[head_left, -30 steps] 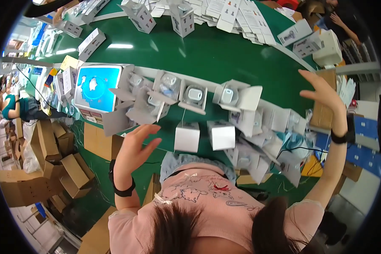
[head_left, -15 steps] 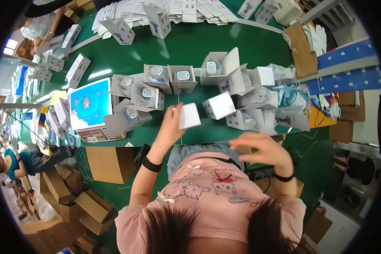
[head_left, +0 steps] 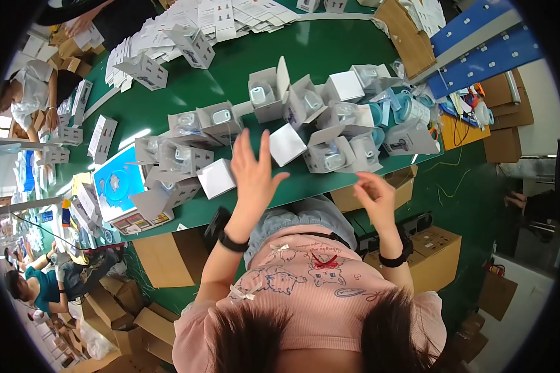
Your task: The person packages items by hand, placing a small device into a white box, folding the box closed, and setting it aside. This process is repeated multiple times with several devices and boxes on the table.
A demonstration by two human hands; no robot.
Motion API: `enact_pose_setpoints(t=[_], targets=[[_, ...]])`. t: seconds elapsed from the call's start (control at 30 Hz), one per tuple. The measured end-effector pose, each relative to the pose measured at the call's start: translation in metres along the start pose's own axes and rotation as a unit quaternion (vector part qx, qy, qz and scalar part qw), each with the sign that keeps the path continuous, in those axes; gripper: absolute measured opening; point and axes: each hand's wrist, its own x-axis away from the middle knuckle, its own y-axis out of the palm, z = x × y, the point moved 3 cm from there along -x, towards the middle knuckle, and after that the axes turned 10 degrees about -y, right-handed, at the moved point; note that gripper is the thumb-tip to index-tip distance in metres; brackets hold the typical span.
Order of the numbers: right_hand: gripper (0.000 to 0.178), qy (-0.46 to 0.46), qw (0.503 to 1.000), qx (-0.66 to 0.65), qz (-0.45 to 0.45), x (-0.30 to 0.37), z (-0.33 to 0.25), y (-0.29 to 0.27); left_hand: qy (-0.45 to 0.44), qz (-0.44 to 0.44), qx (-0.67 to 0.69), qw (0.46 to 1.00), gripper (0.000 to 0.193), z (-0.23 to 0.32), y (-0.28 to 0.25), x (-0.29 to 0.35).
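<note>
My left hand hovers over the near part of the green table with its fingers spread and nothing in them. Just left of it a closed white box stands beside the open boxes. Another closed white box is right of my left fingertips. My right hand is held above the table's front edge, fingers loosely bent, thumb apart, with no object visible in it. Beyond it are open boxes, one holding a plastic-wrapped item. Further open boxes hold white devices.
A blue-topped carton sits at the table's left. Light blue parts lie at the right, near a blue perforated rail. Flat printed cartons are piled at the back. A person works at far left.
My left hand has let go of the closed white box, which now stands to its left. My right hand has lowered and drawn closer to my body. The whole view has turned.
</note>
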Motion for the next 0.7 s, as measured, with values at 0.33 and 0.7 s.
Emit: enact_pose_setpoints(t=[0.33, 0.7], targets=[[0.062, 0.097, 0.993, 0.008, -0.073, 0.015, 0.083, 0.034, 0.055, -0.129, 0.059, 0.988, 0.092, -0.031, 0.047, -0.022], [0.09, 0.081, 0.993, -0.077, -0.025, 0.02, 0.134, 0.073, 0.077, 0.112, 0.344, 0.929, 0.105, 0.061, 0.12, 0.027]])
